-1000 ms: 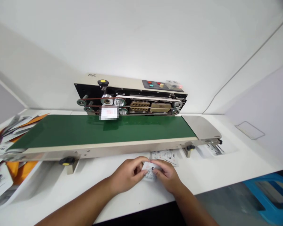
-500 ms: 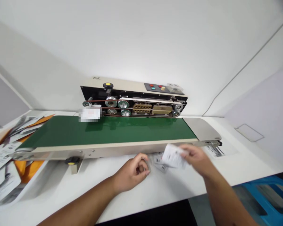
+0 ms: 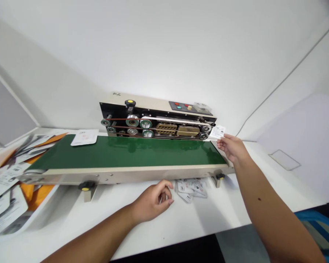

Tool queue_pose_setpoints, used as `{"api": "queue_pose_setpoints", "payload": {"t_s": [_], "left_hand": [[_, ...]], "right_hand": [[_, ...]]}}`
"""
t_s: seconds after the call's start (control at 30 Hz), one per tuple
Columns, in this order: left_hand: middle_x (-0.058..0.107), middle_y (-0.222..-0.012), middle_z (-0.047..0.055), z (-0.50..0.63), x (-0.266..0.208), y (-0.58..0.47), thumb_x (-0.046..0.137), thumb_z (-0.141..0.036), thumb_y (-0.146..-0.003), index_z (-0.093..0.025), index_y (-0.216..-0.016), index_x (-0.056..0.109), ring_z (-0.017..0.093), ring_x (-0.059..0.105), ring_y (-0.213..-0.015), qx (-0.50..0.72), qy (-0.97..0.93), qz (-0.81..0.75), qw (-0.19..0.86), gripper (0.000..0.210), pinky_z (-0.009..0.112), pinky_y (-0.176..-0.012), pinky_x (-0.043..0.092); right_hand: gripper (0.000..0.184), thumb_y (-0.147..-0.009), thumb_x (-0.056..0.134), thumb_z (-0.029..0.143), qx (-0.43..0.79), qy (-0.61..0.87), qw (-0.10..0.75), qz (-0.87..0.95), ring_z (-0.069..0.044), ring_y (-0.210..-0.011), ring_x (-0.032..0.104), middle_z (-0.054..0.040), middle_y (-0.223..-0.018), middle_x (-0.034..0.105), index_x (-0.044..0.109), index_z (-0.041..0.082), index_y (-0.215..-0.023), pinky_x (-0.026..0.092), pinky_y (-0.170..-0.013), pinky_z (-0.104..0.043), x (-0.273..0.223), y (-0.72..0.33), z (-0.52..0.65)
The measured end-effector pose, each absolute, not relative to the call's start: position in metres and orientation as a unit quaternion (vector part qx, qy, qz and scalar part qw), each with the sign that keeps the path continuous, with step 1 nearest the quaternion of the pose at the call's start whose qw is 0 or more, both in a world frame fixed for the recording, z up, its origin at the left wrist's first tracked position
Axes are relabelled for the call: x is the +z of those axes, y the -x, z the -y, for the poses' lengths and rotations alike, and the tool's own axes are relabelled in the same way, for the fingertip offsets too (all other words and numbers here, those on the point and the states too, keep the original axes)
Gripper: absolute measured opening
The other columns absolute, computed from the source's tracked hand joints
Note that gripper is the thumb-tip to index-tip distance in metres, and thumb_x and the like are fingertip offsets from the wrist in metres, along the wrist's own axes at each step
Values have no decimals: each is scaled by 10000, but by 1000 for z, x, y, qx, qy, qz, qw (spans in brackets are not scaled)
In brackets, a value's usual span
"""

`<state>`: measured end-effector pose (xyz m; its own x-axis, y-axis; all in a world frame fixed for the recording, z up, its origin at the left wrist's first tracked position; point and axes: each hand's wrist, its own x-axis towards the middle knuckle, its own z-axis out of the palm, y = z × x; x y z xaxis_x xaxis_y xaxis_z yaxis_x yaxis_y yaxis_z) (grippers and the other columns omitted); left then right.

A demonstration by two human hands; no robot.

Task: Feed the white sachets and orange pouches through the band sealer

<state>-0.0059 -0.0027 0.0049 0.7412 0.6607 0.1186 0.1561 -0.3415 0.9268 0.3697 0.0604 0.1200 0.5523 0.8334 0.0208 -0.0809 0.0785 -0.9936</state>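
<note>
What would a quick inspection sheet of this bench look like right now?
Surface: white table, green conveyor belt across it.
Job's things: sealing machine; small packet at its right end; sealed packet at belt's left end.
Clutter: packet pile; tray of packets.
Grippers: right hand holds the small packet; left hand curled on table.
Cables: wall cable.
Surroundings: white walls, blue bin.

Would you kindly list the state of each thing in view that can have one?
Right hand: pinching a small white printed pouch at the sealer's right end.
Left hand: loosely curled, resting on the white table.
Green conveyor belt: one white pouch lying at its left end.
Loose white pouches: piled beneath the conveyor.
</note>
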Motion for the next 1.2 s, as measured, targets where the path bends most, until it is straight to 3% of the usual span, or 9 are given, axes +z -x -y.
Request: {"api": "queue_pose_setpoints", "payload": {"t_s": [0.47, 0.87, 1.03, 1.1, 1.2], "left_hand": [[669, -880, -5, 5, 10, 5, 574, -255, -907, -220, -1106, 514, 139, 535, -689, 249, -794, -270, 485, 211, 252, -630, 439], [679, -885, 2, 3, 8, 6, 575, -264, -903, -221, -1110, 525, 145, 546, -692, 242, -794, -279, 483, 217, 255, -632, 446], [675, -883, 6, 4, 11, 6, 570, -273, -908, -217, -1098, 542, 148, 567, -708, 243, -793, -279, 484, 200, 254, -633, 447], [681, -887, 9, 4, 11, 5, 570, -276, -909, -216, -1101, 547, 148, 577, -712, 240, -795, -280, 482, 202, 251, -625, 445], [692, -886, 11, 5, 10, 5, 582, -271, -903, -214, -1106, 553, 146, 580, -702, 240, -800, -278, 474, 213, 248, -617, 443]], "right_hand": [[142, -629, 724, 110, 416, 559, 639, 326, -42, -429, 427, 30, -542, 529, 611, 150, -705, 281, -336, -108, 115, -360, -45], [182, -663, 750, 124, 473, 554, 590, 349, -39, -448, 432, 33, -566, 532, 673, 128, -828, 288, -359, -108, 115, -334, -55], [380, -705, 781, 189, 456, 559, 589, 365, -68, -484, 495, 19, -603, 601, 698, 123, -1071, 384, -407, -136, 113, -322, -57], [451, -746, 781, 254, 402, 583, 586, 393, -91, -529, 540, -13, -700, 669, 683, 143, -1172, 426, -430, -162, 112, -313, -49], [431, -850, 722, 358, 206, 632, 593, 455, -125, -651, 599, -42, -907, 711, 677, 218, -1255, 485, -497, -202, 105, -297, -21]]}}
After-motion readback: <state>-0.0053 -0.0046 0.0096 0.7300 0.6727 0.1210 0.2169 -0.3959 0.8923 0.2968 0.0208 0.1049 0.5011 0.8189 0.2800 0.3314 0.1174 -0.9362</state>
